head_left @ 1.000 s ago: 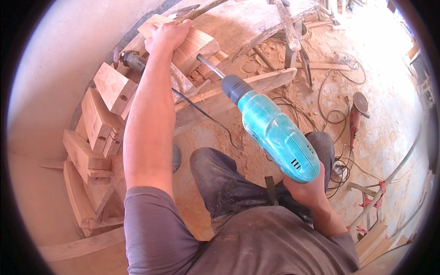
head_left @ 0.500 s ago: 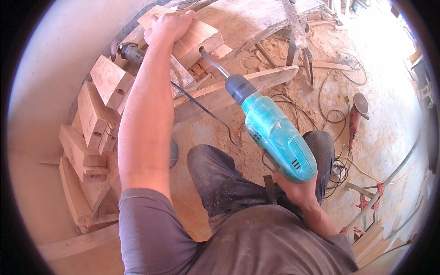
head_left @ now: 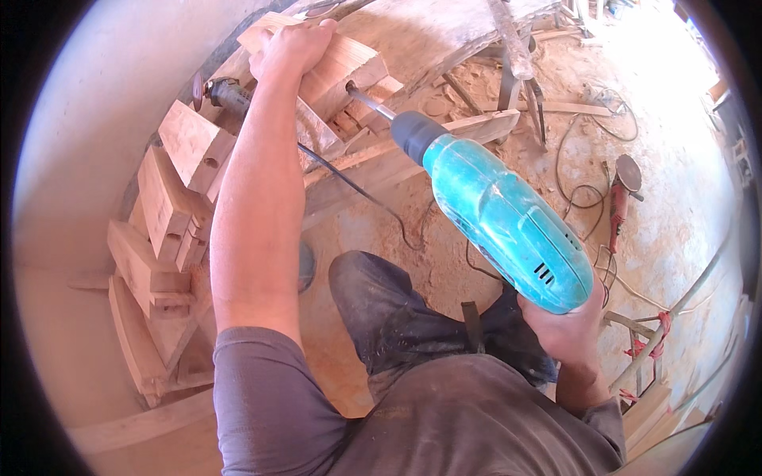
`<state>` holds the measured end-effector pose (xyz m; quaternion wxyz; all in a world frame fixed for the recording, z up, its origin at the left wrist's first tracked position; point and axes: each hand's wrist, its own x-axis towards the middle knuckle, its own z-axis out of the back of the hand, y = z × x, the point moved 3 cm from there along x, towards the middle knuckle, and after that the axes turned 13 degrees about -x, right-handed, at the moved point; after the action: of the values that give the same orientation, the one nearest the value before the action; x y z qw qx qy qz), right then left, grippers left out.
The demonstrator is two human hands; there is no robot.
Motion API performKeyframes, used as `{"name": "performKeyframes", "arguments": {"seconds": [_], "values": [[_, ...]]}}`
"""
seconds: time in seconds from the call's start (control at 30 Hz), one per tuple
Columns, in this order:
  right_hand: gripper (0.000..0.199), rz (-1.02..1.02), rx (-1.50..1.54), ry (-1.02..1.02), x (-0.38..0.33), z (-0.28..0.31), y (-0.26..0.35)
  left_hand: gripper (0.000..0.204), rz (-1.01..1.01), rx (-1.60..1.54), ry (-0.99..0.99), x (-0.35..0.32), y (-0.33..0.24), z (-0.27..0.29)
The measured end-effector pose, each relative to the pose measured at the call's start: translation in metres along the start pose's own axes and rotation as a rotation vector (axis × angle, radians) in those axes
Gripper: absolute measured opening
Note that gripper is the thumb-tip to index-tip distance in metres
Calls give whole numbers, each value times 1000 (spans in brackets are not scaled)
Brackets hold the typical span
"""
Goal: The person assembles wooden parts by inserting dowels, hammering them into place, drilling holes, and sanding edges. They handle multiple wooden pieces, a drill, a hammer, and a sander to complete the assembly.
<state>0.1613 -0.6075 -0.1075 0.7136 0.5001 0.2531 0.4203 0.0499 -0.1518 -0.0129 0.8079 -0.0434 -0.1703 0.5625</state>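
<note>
My left hand (head_left: 295,49) grips the top of a pale wooden block (head_left: 343,70) at the upper middle, arm stretched forward. My right hand (head_left: 567,327) is closed at the back of a teal power drill (head_left: 508,218); the drill's body hides its handle and most of my fingers. From the dark chuck (head_left: 414,136) a metal bit (head_left: 371,103) runs up and left into a hole in the block's end face. How deep the tip sits is hidden inside the wood.
Several cut wooden blocks (head_left: 163,202), some with holes in their ends, are stacked along the wall at left. An angle grinder (head_left: 228,94) lies behind my left forearm. A red grinder (head_left: 619,198) and cords rest on the dusty floor at right. A plank (head_left: 373,170) edges the bench.
The drill's rear end and my right hand have swung to the right, while the bit stays at the block's hole. My left hand and the block have hardly moved.
</note>
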Motion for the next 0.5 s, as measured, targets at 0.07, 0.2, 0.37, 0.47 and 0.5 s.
{"name": "performKeyframes", "arguments": {"seconds": [0.07,0.2,0.37,0.47,0.5], "values": [[74,-1,-29,25,3,6,8,66,-13,25,15,6,5,-1],[75,-7,-1,-17,-3,9,12,66,-5,-19,-14,-5,-7,3],[75,33,42,8,1,-1,1,65,-21,18,27,18,12,-7],[74,17,95,0,1,-5,-4,65,-52,26,-4,22,14,-11],[74,8,85,-5,0,-4,-2,66,-57,20,9,22,16,-12]]}}
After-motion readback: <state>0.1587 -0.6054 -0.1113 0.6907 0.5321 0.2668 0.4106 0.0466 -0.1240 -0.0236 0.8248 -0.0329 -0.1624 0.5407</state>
